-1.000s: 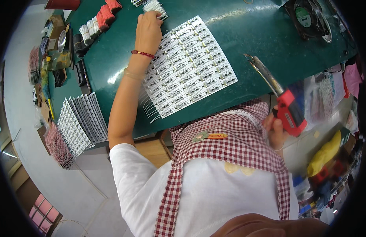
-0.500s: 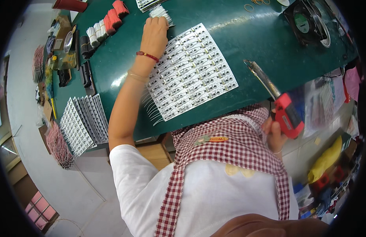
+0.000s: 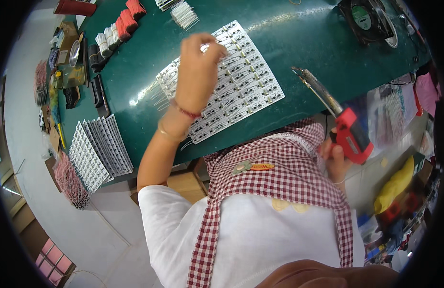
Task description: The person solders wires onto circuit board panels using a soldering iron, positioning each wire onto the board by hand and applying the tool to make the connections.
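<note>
Head view: has just brought the left hand (image 3: 198,69) back from the bundle of white wires (image 3: 185,15), leaving that in plain sight, and now holds it above the sheet (image 3: 237,86) of small boards, spread on the bench (image 3: 289,43) straight ahead. Has these fingers curled with the thumb near them, though blurred; cannot tell whether gripping a wire or touching the sheet. Reads, as a judgement, like a turn from the wire supply to work on the sheet itself. Grips the soldering gun (image 3: 347,127) by its red handle in the right hand (image 3: 333,158), as before, pointing over the bench, apart from the sheet's right edge. To the left, near the bench's edge, shows a fanned stack (image 3: 99,149) of similar sheets.
</note>
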Motion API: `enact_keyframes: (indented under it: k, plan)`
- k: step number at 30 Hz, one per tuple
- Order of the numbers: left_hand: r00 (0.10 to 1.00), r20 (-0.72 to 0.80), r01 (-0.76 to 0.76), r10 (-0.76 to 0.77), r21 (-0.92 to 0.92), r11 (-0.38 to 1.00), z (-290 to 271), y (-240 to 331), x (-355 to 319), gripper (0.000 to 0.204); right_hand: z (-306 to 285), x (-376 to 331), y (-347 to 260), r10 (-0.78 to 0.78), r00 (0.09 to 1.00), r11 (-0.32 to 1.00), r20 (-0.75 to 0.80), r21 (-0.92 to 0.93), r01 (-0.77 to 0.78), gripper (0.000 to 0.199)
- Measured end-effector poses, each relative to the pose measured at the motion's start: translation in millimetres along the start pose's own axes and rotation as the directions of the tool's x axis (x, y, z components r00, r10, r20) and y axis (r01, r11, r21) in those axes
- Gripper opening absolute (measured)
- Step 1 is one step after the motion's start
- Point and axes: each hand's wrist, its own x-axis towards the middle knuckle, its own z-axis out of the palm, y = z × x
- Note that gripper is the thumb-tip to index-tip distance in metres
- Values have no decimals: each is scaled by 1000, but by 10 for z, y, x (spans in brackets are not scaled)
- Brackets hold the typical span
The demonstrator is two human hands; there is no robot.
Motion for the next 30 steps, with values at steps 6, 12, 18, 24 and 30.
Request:
enact_keyframes:
  k: [6, 12, 18, 24, 30]
  plan:
    - [972, 220, -29, 77, -212, 977, -56, 533, -368, 23, 9, 3, -57, 56, 991, 996, 121, -83, -46, 55]
    - [973, 174, -121, 151, -172, 978, 34, 591, -478, 29, -6, 6, -85, 176, 960, 975, 218, -172, -140, 46]
    - [967, 178, -165, 180, -96, 982, 96, 552, -504, 29, -21, -43, 8, 222, 950, 954, 222, -248, -165, 26]
    - [967, 180, -165, 181, -105, 981, 137, 536, -528, 29, -44, -73, 114, 188, 958, 943, 217, -312, -114, 16]
    - [966, 180, -163, 185, -130, 978, 145, 538, -528, 29, -47, -26, 181, 15, 969, 874, 247, -473, 107, 17]
